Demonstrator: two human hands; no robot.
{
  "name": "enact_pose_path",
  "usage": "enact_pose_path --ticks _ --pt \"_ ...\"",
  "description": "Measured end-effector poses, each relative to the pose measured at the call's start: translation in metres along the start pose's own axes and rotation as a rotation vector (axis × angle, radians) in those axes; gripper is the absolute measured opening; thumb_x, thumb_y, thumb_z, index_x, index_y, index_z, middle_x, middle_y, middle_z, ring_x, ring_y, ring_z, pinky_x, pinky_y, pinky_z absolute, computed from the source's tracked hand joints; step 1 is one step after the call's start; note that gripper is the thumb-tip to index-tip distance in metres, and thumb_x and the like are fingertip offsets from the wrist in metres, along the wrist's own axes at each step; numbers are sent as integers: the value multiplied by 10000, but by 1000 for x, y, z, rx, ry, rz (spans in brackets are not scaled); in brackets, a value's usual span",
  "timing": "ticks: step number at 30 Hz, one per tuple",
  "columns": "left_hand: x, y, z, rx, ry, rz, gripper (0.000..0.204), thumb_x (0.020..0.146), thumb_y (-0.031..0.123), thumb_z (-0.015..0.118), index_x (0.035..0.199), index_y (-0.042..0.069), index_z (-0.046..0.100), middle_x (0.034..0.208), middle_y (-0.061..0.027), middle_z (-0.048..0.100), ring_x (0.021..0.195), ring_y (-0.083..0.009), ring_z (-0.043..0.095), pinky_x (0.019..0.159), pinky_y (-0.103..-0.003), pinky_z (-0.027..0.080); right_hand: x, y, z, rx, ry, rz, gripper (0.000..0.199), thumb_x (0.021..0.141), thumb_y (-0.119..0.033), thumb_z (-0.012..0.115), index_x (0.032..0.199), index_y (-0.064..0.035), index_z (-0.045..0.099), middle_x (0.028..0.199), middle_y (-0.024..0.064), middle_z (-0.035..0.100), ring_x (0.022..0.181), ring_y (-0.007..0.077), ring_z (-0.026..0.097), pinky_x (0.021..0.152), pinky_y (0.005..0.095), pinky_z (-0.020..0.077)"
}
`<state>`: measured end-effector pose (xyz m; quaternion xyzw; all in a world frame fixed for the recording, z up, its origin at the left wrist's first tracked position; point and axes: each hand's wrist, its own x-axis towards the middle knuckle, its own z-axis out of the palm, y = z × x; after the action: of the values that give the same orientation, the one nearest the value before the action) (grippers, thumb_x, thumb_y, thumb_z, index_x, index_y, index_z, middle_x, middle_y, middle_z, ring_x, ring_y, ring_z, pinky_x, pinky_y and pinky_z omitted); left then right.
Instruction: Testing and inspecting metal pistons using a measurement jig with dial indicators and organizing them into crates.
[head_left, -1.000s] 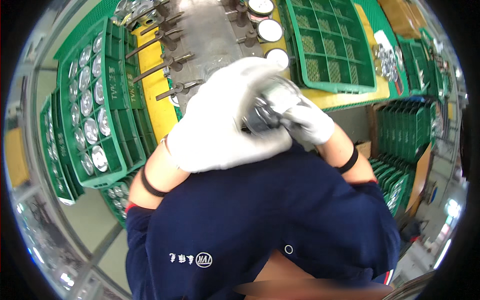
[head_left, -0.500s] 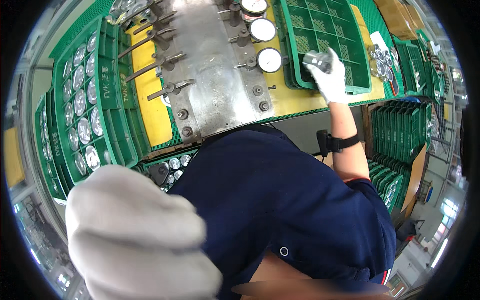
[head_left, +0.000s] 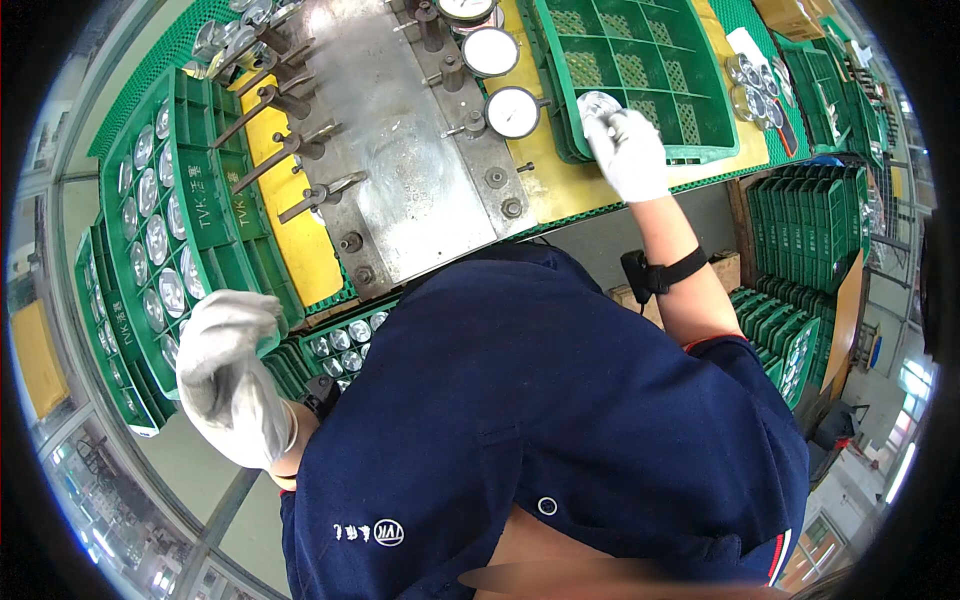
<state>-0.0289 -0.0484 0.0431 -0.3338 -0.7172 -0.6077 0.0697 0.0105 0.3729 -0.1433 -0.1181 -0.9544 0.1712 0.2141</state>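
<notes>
A metal plate point(head_left: 400, 170) lies in the middle of the bench point(head_left: 560, 190); three dial gauges point(head_left: 512, 110) stand along its right edge, and a row of clamp levers point(head_left: 290, 150) along its left; right of the plate sits a divided crate point(head_left: 640, 70), and the right hand point(head_left: 628, 152) holds a round metal part point(head_left: 598, 104) at its near rim; left of the plate a crate full of round parts point(head_left: 165, 230) lies on stacked crates; the left hand point(head_left: 228, 375) hangs in front of that crate; more crates point(head_left: 810, 220) are stacked below the bench to the right.
</notes>
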Motion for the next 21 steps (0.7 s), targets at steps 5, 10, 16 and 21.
enact_pose_path --ticks 5,10,16,21 --pt "4 -21 5 18 67 -68 206 882 64 562 1051 -49 603 993 -210 637 915 -317 614 847 -402 475 -10 -10 9 -227 -143 -28 317 813 -316 726 957 -34 709 908 174 694 760 356 672 688 448 548" --pt "2 -15 -5 74 113 -156 267 782 -43 538 1037 -78 608 1011 -233 643 971 -324 628 899 -418 499 -18 7 -11 -113 62 -328 220 792 -193 711 925 -27 654 1123 261 654 790 394 662 692 452 553" --pt "-21 -29 -48 246 236 -340 275 891 -67 526 1152 -78 611 1095 -196 664 989 -244 650 929 -363 504 -63 9 -28 -259 -171 -134 171 783 -206 712 780 -67 613 787 155 648 706 354 640 635 436 532" --pt "-34 -42 -100 396 446 -542 240 974 -19 537 1196 -74 607 1119 -145 673 1021 -176 648 938 -276 501 -63 29 -34 -167 -119 -237 159 764 -153 728 751 -65 596 736 148 613 656 352 609 593 444 498"
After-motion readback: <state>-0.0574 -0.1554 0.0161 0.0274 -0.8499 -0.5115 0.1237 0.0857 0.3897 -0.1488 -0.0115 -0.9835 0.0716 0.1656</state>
